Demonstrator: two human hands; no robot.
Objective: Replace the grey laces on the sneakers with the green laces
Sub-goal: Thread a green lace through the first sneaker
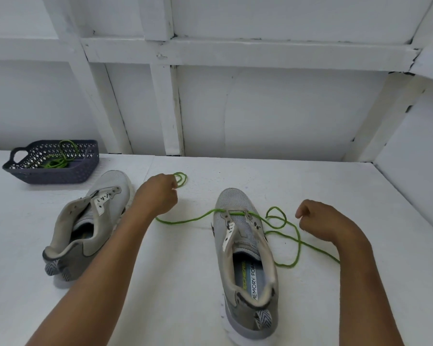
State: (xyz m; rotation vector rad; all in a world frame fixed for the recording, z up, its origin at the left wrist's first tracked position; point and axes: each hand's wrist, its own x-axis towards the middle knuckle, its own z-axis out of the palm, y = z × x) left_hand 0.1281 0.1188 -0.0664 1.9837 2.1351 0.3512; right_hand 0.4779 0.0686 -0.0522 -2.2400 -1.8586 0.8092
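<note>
Two grey sneakers stand on the white table. The left sneaker (95, 221) has no lace in its eyelets. On the right sneaker (245, 258), a green lace (185, 221) crosses the eyelets nearest the toe. My left hand (158, 193) grips the lace's left part, and small loops stick out beyond the fingers. The right part lies in loose loops on the table and runs under my right forearm. My right hand (315, 218) hovers to the right of the shoe with its fingers curled; whether it holds the lace is hidden.
A dark plastic basket (23, 172) sits at the table's back left with another green lace (60, 158) inside. White panelled walls close off the back and right side of the table (360, 196).
</note>
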